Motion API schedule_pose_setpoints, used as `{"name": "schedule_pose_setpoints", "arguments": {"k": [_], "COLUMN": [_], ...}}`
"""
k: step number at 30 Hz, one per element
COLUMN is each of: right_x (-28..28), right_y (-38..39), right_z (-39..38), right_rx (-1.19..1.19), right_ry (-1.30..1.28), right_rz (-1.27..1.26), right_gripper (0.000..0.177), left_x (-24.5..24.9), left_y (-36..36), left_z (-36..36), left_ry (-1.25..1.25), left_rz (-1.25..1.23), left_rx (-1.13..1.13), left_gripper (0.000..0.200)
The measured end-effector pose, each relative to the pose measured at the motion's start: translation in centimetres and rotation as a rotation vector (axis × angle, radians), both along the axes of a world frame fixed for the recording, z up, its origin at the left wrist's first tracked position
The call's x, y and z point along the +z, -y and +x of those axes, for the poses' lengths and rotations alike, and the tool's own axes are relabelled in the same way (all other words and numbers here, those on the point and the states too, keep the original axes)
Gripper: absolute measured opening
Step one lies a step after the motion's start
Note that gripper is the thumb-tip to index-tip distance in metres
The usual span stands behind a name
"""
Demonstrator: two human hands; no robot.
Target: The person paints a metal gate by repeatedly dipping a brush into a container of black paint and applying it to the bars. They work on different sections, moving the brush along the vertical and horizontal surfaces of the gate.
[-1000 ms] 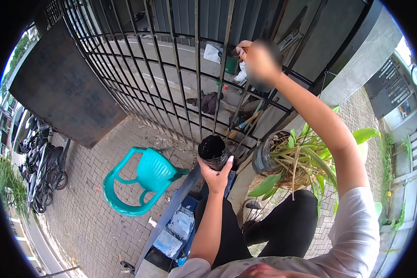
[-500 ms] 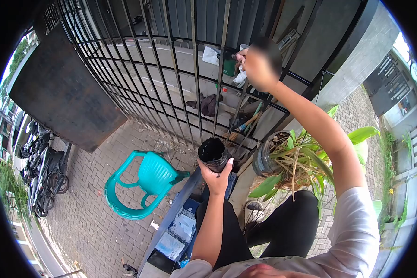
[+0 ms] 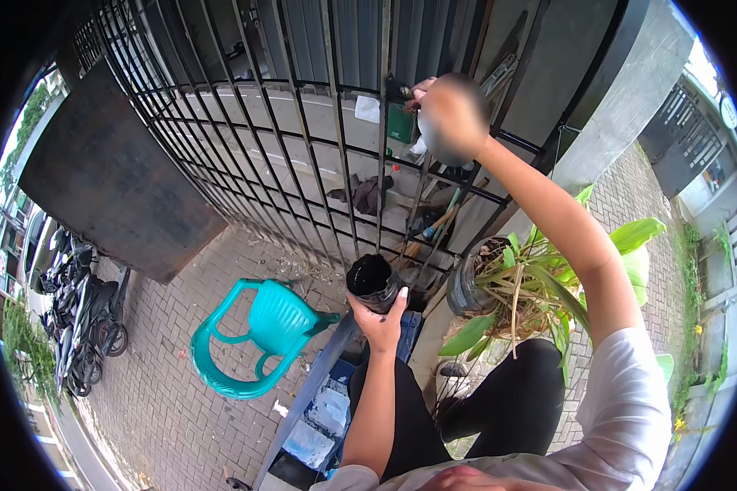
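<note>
Left hand point(image 3: 378, 326) grips pot point(image 3: 375, 299); right hand point(image 3: 452, 119) pinches tool point(image 3: 398, 87); bars point(image 3: 336, 92) in front; plant point(image 3: 540, 282) beside

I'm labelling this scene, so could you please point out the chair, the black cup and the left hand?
Chair point(image 3: 280, 317): head view, on its slatted panel.
Black cup point(image 3: 379, 300): head view, on its outer wall.
Left hand point(image 3: 377, 329): head view, on the palm.
</note>
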State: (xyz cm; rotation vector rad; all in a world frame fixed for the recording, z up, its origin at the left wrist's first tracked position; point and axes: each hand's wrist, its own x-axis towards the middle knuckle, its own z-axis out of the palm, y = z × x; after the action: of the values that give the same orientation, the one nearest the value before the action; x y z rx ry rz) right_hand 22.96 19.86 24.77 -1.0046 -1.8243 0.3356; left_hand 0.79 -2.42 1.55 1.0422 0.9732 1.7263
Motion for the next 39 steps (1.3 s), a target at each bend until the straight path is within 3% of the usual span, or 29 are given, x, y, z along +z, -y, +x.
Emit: {"name": "schedule_pose_setpoints", "arguments": {"k": [2, 4, 6, 9, 10, 12, 14, 16, 19, 22, 23, 24, 26, 29, 32, 34, 38, 39], "right_x": [0.2, 0.3, 0.7, 0.2, 0.6, 1.2, 2.5, 3.2, 3.2, 3.6, 4.9, 6.5, 7.4, 6.9, 8.0, 8.8, 7.7, 7.7], "right_y": [0.9, 0.9, 0.3, -0.7, 0.1, 0.6, 0.2, -0.1, 0.2, -0.1, -0.3, -0.4, -1.0, -0.2, 0.0, -1.2, -0.5, -0.4], "right_z": [-0.1, -0.7, -1.1, -0.3, -0.3, -0.6, -1.0, -1.2, -1.0, -1.0, -1.9, -2.0, -2.1, -2.1, -2.4, -2.7, -1.9, -1.7], "right_rx": [-0.059, -0.045, -0.061, -0.036, -0.029, -0.043, -0.01, -0.036, -0.02, -0.001, 0.007, -0.027, -0.032, -0.083, -0.111, -0.147, -0.202, -0.213], "right_ry": [0.077, -0.147, -0.176, 0.043, 0.02, -0.076, -0.218, -0.214, -0.017, -0.176, -0.271, -0.226, -0.241, -0.023, -0.062, -0.205, 0.01, -0.057], "right_rz": [-0.115, 0.179, 0.268, 0.146, -0.048, -0.005, 0.228, 0.305, -0.03, 0.167, 0.36, 0.427, 0.307, -0.098, 0.458, 0.542, 0.223, 0.203], "right_gripper": [0.023, 0.023, 0.022, 0.021, 0.021, 0.021, 0.021, 0.023, 0.025, 0.025, 0.02, 0.021, 0.022, 0.024, 0.026, 0.022, 0.023, 0.023], "left_x": [-0.7, -0.9, -0.6, -1.0, -1.0, -0.9, 0.4, 0.2, -1.5, -1.6, -1.7, -2.0, -1.9, -1.9, -2.2, -2.6, -2.3, -2.1], "left_y": [0.0, 0.0, 0.2, 0.0, -0.1, -0.1, 0.2, 0.2, -0.2, -0.5, -0.5, -0.4, -0.5, -0.8, -0.9, -0.8, -0.9, -0.8], "left_z": [-0.3, -0.4, -0.4, -0.3, -0.3, -0.4, -0.5, -0.5, -0.5, -0.4, -0.3, -0.3, -0.2, -0.2, -0.6, -0.8, -0.5, -0.5], "left_ry": [-0.063, -0.124, -0.075, -0.039, -0.039, -0.064, -0.008, 0.042, -0.074, -0.068, -0.045, -0.023, -0.005, -0.013, -0.08, -0.043, -0.054, -0.07], "left_rz": [0.015, 0.03, 0.004, 0.001, 0.008, 0.022, -0.007, -0.043, 0.0, 0.012, 0.005, -0.007, 0.009, 0.016, 0.004, -0.012, 0.013, 0.005], "left_rx": [-0.011, -0.015, -0.038, -0.042, -0.045, -0.021, -0.052, -0.085, -0.012, -0.033, -0.03, -0.028, -0.04, -0.029, -0.02, -0.019, -0.006, -0.013], "left_gripper": [0.072, 0.073, 0.072, 0.073, 0.073, 0.072, 0.072, 0.073, 0.078, 0.076, 0.076, 0.075, 0.075, 0.075, 0.075, 0.075, 0.074, 0.074]}}
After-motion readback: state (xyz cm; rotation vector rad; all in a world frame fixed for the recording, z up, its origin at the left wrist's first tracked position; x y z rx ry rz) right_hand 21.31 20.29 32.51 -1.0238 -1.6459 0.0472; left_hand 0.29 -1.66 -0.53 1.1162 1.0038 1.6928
